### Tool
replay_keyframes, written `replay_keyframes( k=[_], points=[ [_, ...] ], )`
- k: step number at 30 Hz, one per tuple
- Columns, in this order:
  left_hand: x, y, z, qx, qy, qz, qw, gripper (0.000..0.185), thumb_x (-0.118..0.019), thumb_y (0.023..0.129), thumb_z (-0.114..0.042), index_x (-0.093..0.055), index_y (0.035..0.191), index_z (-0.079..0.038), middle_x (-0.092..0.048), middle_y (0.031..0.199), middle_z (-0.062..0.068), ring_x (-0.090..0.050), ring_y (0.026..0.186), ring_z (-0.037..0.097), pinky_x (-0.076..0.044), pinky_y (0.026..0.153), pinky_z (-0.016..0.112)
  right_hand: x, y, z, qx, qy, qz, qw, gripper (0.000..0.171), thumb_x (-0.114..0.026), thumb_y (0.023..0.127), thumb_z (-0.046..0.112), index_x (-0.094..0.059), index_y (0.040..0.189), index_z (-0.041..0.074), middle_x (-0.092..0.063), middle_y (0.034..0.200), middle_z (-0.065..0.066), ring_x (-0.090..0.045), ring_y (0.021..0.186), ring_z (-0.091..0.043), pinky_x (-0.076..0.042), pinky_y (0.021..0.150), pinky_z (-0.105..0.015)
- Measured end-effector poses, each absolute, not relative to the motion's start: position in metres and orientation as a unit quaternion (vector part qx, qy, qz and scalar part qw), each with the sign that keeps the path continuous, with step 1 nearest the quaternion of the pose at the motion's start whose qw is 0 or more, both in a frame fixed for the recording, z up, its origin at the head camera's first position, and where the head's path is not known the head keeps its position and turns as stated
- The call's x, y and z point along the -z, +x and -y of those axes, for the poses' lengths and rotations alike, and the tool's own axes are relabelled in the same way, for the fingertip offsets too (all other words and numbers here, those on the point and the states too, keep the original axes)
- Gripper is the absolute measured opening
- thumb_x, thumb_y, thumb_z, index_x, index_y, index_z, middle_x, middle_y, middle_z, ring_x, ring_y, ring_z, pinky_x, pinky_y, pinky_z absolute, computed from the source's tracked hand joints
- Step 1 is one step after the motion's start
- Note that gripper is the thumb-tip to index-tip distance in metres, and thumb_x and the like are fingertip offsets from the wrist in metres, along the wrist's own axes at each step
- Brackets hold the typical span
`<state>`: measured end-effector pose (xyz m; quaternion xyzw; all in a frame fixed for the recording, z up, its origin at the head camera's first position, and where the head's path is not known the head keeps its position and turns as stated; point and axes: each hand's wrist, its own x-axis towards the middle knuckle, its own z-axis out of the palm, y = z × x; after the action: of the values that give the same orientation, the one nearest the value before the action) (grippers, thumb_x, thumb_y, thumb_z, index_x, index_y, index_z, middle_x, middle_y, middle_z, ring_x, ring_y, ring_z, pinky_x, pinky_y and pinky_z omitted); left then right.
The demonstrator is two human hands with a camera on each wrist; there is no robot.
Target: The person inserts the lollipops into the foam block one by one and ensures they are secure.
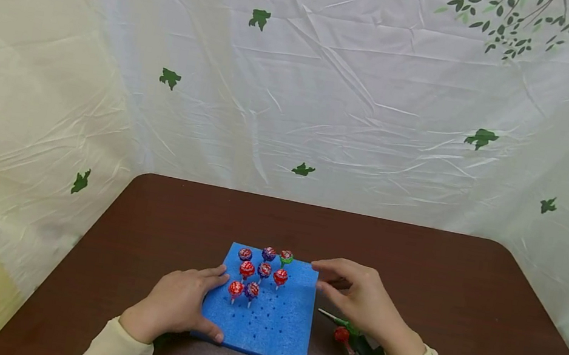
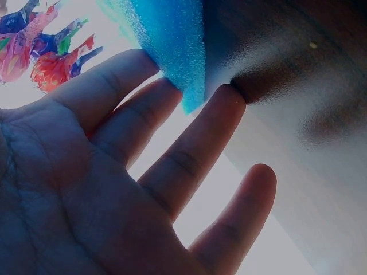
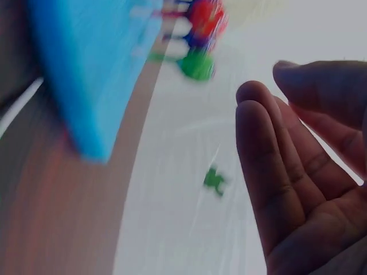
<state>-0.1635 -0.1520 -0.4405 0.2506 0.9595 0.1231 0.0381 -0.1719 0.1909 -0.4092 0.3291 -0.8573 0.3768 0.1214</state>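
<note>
A blue foam board dotted with small holes lies on the table. Several wrapped lollipops stand upright by their sticks toward its far left part, among them a red lollipop and a green lollipop. My left hand rests at the board's left side, fingers spread and nearly straight, thumb near the front edge; two fingertips touch the foam in the left wrist view. Just off the board's right edge is my right hand, fingers slightly bent and thumb apart, holding nothing in the right wrist view.
Below my right hand, a loose red lollipop and a green-wrapped lollipop lie on the brown table, beside a dark item partly hidden by the wrist. A white curtain with green leaves hangs behind the table.
</note>
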Motion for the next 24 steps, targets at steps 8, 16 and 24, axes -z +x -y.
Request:
replay_keyframes(
  k=[8, 16, 24],
  points=[
    [0.44, -0.164, 0.152, -0.121, 0.25, -0.96, 0.039, 0.105, -0.079, 0.057, -0.075, -0.06, 0.14, -0.013, -0.05, 0.148, 0.007, -0.054, 0.127, 0.036, -0.048, 0.094, 0.057, 0.431, -0.164, -0.24, -0.358, 0.28, 0.886, 0.092, 0.037, -0.078, 0.084, -0.002, -0.07, 0.119, 0.009, -0.071, 0.102, 0.0, -0.067, 0.083, -0.007, -0.058, 0.069, -0.029],
    [0.44, -0.165, 0.152, -0.122, 0.248, -0.96, 0.042, 0.105, -0.079, 0.057, -0.075, -0.06, 0.14, -0.013, -0.05, 0.148, 0.008, -0.054, 0.127, 0.036, -0.047, 0.095, 0.057, 0.447, -0.158, -0.263, -0.348, 0.263, 0.9, 0.013, 0.036, -0.077, 0.087, 0.004, -0.068, 0.121, 0.005, -0.071, 0.107, -0.004, -0.068, 0.087, -0.009, -0.058, 0.074, -0.032],
    [0.444, -0.167, 0.153, -0.121, 0.245, -0.961, 0.042, 0.106, -0.079, 0.056, -0.076, -0.06, 0.14, -0.014, -0.049, 0.149, 0.006, -0.054, 0.127, 0.036, -0.047, 0.095, 0.058, 0.45, -0.158, -0.267, -0.343, 0.264, 0.902, -0.01, 0.036, -0.079, 0.088, 0.013, -0.068, 0.121, 0.007, -0.07, 0.11, -0.003, -0.068, 0.09, -0.011, -0.058, 0.076, -0.033]
  ],
)
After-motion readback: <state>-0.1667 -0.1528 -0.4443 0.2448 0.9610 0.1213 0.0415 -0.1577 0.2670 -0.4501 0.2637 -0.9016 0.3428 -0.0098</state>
